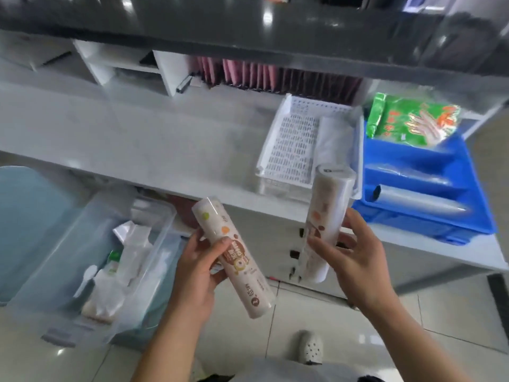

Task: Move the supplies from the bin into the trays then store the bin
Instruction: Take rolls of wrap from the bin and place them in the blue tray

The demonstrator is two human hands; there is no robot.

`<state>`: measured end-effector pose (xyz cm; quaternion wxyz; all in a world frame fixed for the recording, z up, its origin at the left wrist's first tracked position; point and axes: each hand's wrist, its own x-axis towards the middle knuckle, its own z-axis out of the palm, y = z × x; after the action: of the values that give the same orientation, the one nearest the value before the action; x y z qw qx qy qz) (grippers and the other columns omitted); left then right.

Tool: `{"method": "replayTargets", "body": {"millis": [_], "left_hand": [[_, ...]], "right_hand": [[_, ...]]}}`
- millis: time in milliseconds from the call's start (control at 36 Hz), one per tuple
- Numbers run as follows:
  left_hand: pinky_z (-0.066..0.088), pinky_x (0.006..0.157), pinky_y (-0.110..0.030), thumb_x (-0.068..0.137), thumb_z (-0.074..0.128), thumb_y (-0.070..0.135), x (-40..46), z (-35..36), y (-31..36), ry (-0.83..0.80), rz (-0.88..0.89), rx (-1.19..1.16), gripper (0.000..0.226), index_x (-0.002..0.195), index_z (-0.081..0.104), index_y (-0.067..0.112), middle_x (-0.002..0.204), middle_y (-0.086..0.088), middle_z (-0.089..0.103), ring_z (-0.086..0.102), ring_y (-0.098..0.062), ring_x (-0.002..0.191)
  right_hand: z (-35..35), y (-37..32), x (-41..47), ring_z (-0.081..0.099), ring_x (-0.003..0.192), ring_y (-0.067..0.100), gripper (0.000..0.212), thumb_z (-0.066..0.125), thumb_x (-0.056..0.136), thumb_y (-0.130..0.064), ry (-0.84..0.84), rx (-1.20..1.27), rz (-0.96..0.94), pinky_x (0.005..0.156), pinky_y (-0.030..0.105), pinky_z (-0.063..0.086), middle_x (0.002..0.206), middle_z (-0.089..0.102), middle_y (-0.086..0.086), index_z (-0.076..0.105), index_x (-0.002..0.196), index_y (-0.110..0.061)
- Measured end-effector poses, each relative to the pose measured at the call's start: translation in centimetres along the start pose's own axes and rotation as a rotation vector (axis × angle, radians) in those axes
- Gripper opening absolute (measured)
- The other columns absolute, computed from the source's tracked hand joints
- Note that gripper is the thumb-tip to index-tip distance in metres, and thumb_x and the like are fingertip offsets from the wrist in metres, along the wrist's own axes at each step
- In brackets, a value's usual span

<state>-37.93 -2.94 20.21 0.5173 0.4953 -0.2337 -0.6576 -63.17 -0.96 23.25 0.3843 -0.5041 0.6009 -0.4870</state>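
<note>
My left hand (199, 267) grips a printed white roll (234, 255), tilted, in front of the shelf edge. My right hand (355, 257) holds a second printed roll (327, 213) nearly upright, its top just before the white slotted tray (286, 142). That tray sits on the white shelf and holds one white roll (332, 139) along its right side. To its right, the blue tray (424, 216) holds clear rolls (418, 201) and a green packet (413, 119). The clear plastic bin (55, 271) stands at lower left with white packets and a spoon inside.
The white shelf (137, 150) stretches left of the trays. A dark upper shelf (248, 31) overhangs it. Pink and dark folders (275, 75) stand at the back. A pale blue tub (24, 216) sits behind the bin. My shoe (311, 347) is on the tiled floor.
</note>
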Motion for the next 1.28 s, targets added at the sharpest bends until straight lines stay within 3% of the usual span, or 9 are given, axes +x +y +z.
{"method": "replayTargets", "body": {"millis": [111,222,306,417,583,694,806,1000,1278], "left_hand": [[0.057,0.061,-0.031,0.055,0.09,0.028,0.3,6.2,-3.4,-0.078,-0.037,0.015,0.066,0.116,0.068,0.025,0.1,-0.005,0.074,0.074,-0.017,0.085],[0.056,0.06,-0.032,0.054,0.091,0.03,1.0,11.6,-5.5,-0.125,-0.051,0.058,0.071,0.12,0.066,0.023,0.099,-0.006,0.072,0.073,-0.018,0.084],[0.056,0.062,-0.034,0.062,0.088,0.026,1.3,14.7,-6.0,-0.177,-0.055,0.101,0.064,0.122,0.065,0.026,0.107,-0.008,0.072,0.072,-0.022,0.091],[0.056,0.063,-0.035,0.068,0.082,0.024,2.1,17.8,-5.9,-0.232,-0.056,0.154,0.055,0.12,0.066,0.03,0.11,-0.009,0.072,0.069,-0.024,0.096],[0.057,0.063,-0.033,0.067,0.083,0.024,3.9,21.2,-5.3,-0.24,-0.006,0.149,0.054,0.118,0.067,0.026,0.109,-0.006,0.072,0.07,-0.021,0.094],[0.057,0.063,-0.033,0.072,0.077,0.021,6.0,22.1,-4.9,-0.24,-0.014,0.143,0.05,0.121,0.066,0.025,0.107,-0.004,0.072,0.068,-0.022,0.098],[0.058,0.065,-0.034,0.071,0.077,0.02,8.4,22.7,-4.2,-0.27,-0.048,0.143,0.051,0.121,0.066,0.025,0.107,-0.004,0.073,0.071,-0.021,0.097],[0.058,0.065,-0.033,0.07,0.077,0.021,12.6,23.3,-2.8,-0.265,-0.091,0.112,0.057,0.125,0.063,0.022,0.108,-0.005,0.07,0.067,-0.022,0.102],[0.057,0.062,-0.032,0.069,0.079,0.023,17.7,23.8,-1.3,-0.354,-0.133,0.105,0.05,0.117,0.066,0.026,0.106,-0.006,0.071,0.068,-0.022,0.097]], "right_hand": [[-9.3,2.3,-0.3,0.069,0.102,0.011,0.055,0.082,0.075,-0.025,0.038,-0.002,0.013,0.075,0.018,0.057,0.113,0.069,-0.009,0.061,0.124,-0.036],[-16.9,3.8,-0.3,0.067,0.107,0.014,0.059,0.081,0.074,-0.023,0.095,-0.052,0.022,0.083,0.036,0.059,0.116,0.07,-0.007,0.06,0.128,-0.036],[-20.9,3.9,0.0,0.065,0.106,0.014,0.062,0.081,0.072,-0.03,0.18,-0.102,0.018,0.087,0.044,0.057,0.114,0.066,-0.014,0.058,0.126,-0.049],[-24.6,3.7,1.0,0.061,0.104,0.015,0.063,0.082,0.072,-0.023,0.217,-0.234,-0.058,0.094,0.041,0.05,0.105,0.058,-0.019,0.057,0.121,-0.054],[-27.9,3.4,3.3,0.057,0.095,0.015,0.063,0.081,0.075,-0.019,0.201,-0.542,-0.065,0.084,0.04,0.048,0.11,0.054,-0.013,0.054,0.127,-0.041],[-28.7,2.7,6.5,0.058,0.091,0.021,0.067,0.082,0.074,-0.017,0.068,-0.697,-0.025,0.079,0.037,0.047,0.11,0.055,-0.008,0.055,0.132,-0.037],[-28.2,3.1,11.4,0.058,0.097,0.019,0.07,0.084,0.071,-0.021,-0.195,-0.824,0.085,0.084,0.032,0.045,0.108,0.058,-0.008,0.056,0.134,-0.033],[-26.1,4.9,18.6,0.058,0.108,0.021,0.07,0.078,0.074,-0.029,-0.526,-1.147,0.273,0.09,0.032,0.047,0.129,0.062,-0.006,0.049,0.136,-0.039],[-25.4,6.4,21.6,0.054,0.117,0.011,0.071,0.082,0.072,-0.026,-0.702,-1.055,0.582,0.104,0.032,0.041,0.13,0.06,-0.012,0.052,0.135,-0.038]]}}
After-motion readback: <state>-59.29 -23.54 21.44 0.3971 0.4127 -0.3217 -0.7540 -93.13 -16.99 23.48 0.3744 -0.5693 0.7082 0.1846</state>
